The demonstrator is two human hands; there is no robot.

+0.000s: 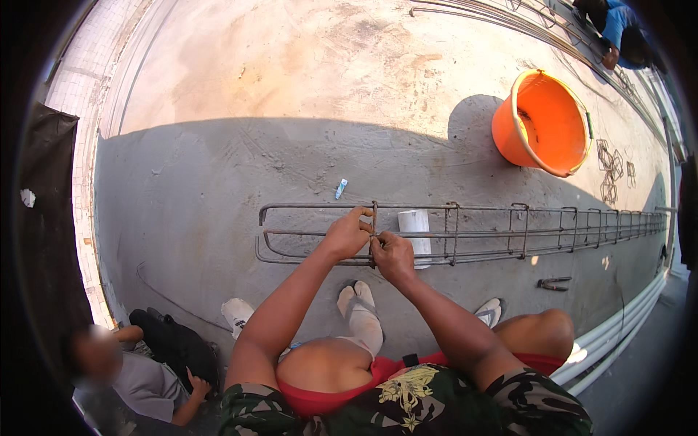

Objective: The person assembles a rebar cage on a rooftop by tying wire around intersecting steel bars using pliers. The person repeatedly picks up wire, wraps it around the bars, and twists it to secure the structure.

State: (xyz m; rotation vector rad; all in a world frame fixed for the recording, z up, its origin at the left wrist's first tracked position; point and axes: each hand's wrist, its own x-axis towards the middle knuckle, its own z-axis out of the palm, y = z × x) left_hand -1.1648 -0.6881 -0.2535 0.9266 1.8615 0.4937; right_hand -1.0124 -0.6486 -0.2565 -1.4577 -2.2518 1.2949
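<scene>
A long steel rebar cage point(486, 234) of thin bars with rectangular stirrups lies crosswise before me, its hooked bar ends at the left. Both hands meet at the stirrup point(374, 211) nearest that end. My left hand point(349, 234) is closed, fingertips pressed against this stirrup from the left. My right hand point(393, 256) pinches at its near side, just below the middle bar; whatever lies between those fingertips is too small to make out. Right beside the hands, a short white pipe piece point(414, 221) sits beneath the cage.
An orange bucket point(509, 134) stands beyond the cage. Pincers point(554, 283) lie on the concrete at right, near long white pipes point(618, 327). A small blue-white packet point(341, 189) and loose stirrups point(609, 171) lie farther off. One person point(145, 374) sits lower left; another point(622, 33) works far right.
</scene>
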